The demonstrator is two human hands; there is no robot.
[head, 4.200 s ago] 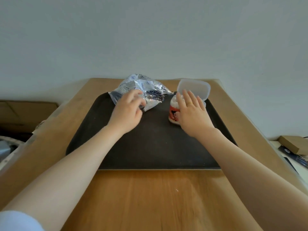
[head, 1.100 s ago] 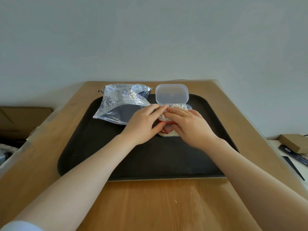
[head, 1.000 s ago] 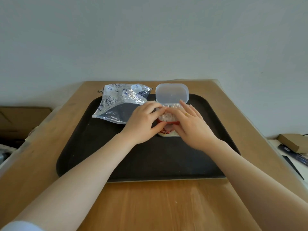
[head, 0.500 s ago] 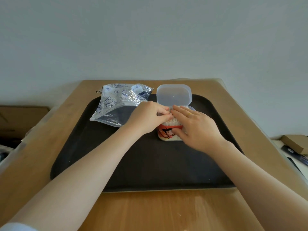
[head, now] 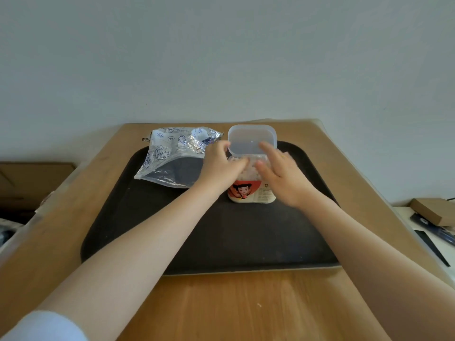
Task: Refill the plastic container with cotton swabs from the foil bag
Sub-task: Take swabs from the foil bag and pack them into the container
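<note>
We begin at the left, where one foil bag [head: 172, 156] lies flat on the black tray [head: 221, 237], just left of our left hand [head: 221, 166]. It looks slack and set aside, which we take to mean its swabs are already out. The one tray sits on the wooden desk [head: 234, 306] and keeps any stray swabs in one place.

Our left hand reaches to the mouth of the plastic container [head: 251, 190], fingers curled at the rim. Whether this grip pinches swabs or only tamps them down, we cannot tell; the fingertips are blurred. Between the two hands the cotton swabs [head: 248, 171] stand packed, white tips up, too many and too blurred to count. The one container stands upright on the tray, directly under both hands, so they can work it from either side. Its hinged lid [head: 251, 139] stands open just beyond our fingertips, leaving the mouth free.

Our right hand [head: 280, 173] lies against the container's right side, fingers fairly straight and apart, holding nothing; we judge it steadies the container and levels the swabs before the lid shuts.
</note>
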